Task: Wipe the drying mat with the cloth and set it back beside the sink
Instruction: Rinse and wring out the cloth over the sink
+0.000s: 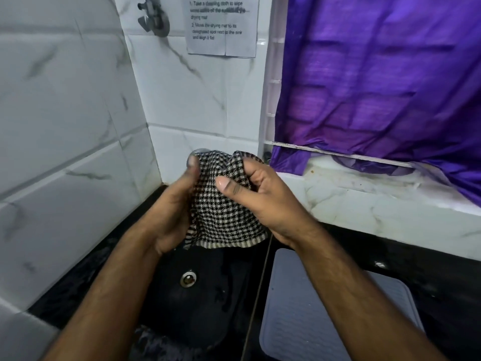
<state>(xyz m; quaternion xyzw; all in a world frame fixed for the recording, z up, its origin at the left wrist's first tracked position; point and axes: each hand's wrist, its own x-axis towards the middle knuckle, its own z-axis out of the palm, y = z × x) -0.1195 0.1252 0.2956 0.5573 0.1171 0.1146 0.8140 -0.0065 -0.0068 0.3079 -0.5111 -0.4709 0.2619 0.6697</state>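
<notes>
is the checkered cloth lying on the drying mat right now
No, both hands grip the checkered cloth above the sink, left of the drying mat.

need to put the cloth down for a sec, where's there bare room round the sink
Bare patches: the grey drying mat right of the sink, and the marble ledge under the purple curtain. Crowded: over the sink, where both hands hold the checked cloth.

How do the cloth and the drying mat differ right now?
The cloth is black-and-white checked; the drying mat is plain grey with ridges. The cloth is bunched and held up over the sink by both hands; the drying mat lies flat on the counter, right of the sink, untouched.
</notes>
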